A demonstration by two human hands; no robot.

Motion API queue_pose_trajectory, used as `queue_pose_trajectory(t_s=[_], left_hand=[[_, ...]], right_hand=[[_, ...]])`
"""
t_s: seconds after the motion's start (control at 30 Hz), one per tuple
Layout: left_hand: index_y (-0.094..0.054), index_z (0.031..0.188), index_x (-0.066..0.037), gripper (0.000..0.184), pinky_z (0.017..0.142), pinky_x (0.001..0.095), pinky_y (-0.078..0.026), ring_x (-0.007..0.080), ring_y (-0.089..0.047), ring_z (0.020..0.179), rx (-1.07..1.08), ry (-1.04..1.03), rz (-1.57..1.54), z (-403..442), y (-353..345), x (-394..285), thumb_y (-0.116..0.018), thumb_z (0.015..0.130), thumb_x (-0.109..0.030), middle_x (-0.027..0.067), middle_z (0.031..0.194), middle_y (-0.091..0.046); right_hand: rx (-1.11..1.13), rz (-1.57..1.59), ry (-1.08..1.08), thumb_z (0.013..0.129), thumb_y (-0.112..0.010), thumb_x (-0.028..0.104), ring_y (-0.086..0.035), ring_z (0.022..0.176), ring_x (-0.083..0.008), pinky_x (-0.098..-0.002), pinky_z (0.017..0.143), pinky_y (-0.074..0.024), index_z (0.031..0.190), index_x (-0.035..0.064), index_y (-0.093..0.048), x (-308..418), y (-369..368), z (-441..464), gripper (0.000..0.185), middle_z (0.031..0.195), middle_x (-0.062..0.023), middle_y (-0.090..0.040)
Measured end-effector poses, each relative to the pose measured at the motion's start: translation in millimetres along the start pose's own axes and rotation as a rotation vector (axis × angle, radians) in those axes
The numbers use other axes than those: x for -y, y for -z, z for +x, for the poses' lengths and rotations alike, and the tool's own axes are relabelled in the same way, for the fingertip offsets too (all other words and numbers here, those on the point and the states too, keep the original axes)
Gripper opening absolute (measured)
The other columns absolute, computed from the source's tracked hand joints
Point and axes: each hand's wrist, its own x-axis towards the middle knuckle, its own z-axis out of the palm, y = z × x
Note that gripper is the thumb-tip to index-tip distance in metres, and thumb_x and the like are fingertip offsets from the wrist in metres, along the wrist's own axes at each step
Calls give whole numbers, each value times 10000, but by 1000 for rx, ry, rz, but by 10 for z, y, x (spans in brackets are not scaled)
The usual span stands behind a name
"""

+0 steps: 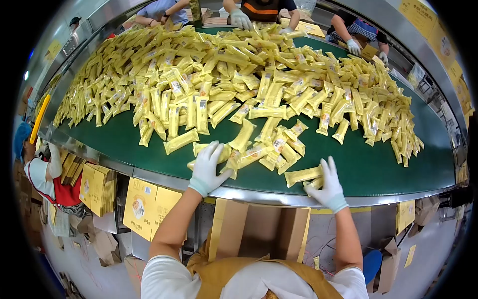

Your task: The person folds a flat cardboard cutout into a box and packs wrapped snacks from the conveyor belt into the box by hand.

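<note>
Many yellow wrapped snack packets [199, 74] are heaped on the green conveyor belt [418, 177]. My left hand [208, 172], in a white glove, lies against a cluster of packets at the belt's near edge. Its fingers point away from me, and its thumb reaches right, close to a packet [251, 155]. My right hand [326, 187], also gloved, is at the right of that cluster, fingers stretched out and thumb apart. It touches the end of a snack packet [302, 176] lying nearly flat. An open cardboard box [236, 226] stands below the edge, between my forearms.
A metal rail [279, 198] borders the belt. Flattened yellow cartons [142, 207] stand below it at the left. Across the belt, gloved co-workers' hands [241, 20] are by the heap. Another co-worker [47, 174] stands at the far left. Cartons [391, 264] stand at the lower right.
</note>
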Motion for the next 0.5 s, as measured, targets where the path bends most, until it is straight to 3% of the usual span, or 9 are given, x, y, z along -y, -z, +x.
queue_pose_trajectory(t_s=[0.07, 0.1, 0.2, 0.23, 0.33, 0.37, 0.47, 0.5], left_hand=[[-474, 1397, -2, 729, 1111, 483, -347, 395, -476, 1259, 113, 25, 55, -129, 54, 156, -729, 759, -247, 201, 1357, -523], [-477, 1382, -5, 671, 1098, 494, -348, 374, -495, 1232, 82, -44, 122, -182, 102, 135, -667, 756, -151, 182, 1302, -544], [-463, 1404, -27, 681, 1083, 486, -351, 341, -512, 1211, 73, 75, 250, -327, 34, 254, -657, 762, -145, 170, 1278, -554], [-445, 1419, -33, 689, 1060, 476, -369, 324, -521, 1192, 61, 112, 367, -345, 31, 276, -648, 770, -142, 167, 1261, -558], [-459, 1396, -21, 658, 1022, 488, -395, 368, -544, 1087, 274, 444, 314, -202, 228, 204, -631, 768, -120, 169, 1183, -574], [-440, 1401, -26, 626, 1008, 471, -398, 384, -529, 1071, 295, 467, 191, -153, 313, 193, -617, 807, -121, 191, 1168, -562], [-416, 1401, 2, 633, 1012, 482, -421, 433, -525, 1141, -8, 409, -292, -223, 31, 313, -644, 836, -169, 258, 1254, -538], [-394, 1396, 33, 625, 1025, 485, -415, 464, -502, 1171, 39, 438, -349, -67, 128, 95, -631, 851, -160, 286, 1272, -511]], right_hand=[[38, 509, -186, 742, -785, 328, -448, 1323, -450, -464, 1046, -464, 1403, 8, -452, -326, -45, -89, 807, 1520, -283, -332], [87, 460, -167, 770, -723, 210, -471, 1321, -421, -503, 1049, -434, 1321, 49, -530, -314, 40, -117, 606, 1474, -209, -428], [187, -328, 83, 750, -673, 133, -495, 1319, -378, -530, 1066, -375, 1300, 121, -564, -277, -27, -207, 560, 1441, -134, -494], [90, -345, 78, 744, -651, 97, -524, 1295, -325, -531, 1047, -346, 1248, 178, -609, -197, -59, -224, 512, 1347, -65, -583], [101, -478, 165, 758, -674, 109, -563, 1234, -287, -526, 999, -373, 1201, 185, -638, -311, -15, -175, 451, 1238, -38, -637], [132, -536, 197, 761, -703, 124, -604, 1126, -255, -495, 959, -392, 1160, 194, -659, -302, 95, -149, 408, 1107, -21, -665], [178, -340, 216, 757, -730, 148, -615, 1052, -262, -454, 954, -405, 1193, 187, -648, -82, 433, -1, 446, 1063, -48, -657], [184, -239, 238, 778, -738, 179, -609, 1031, -281, -443, 970, -404, 1223, 174, -637, 47, 523, 91, 457, 1054, -64, -651]])
